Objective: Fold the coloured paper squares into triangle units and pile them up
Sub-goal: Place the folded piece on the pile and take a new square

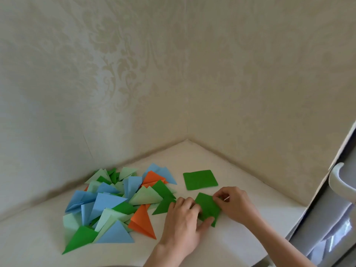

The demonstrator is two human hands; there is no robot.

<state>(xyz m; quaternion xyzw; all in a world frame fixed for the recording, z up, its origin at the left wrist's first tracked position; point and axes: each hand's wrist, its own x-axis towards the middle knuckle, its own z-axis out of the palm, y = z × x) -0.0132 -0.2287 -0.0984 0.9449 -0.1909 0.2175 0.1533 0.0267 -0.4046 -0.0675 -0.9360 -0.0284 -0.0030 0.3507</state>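
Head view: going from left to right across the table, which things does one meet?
Pile of folded paper triangles → left hand → dark green paper being folded → right hand → white handle. The flat green square's place in this order is unclear.

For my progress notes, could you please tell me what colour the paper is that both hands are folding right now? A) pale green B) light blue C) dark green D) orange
C: the left hand and the right hand both hold a dark green sheet, the same colour as the flat unfolded square lying beyond it.
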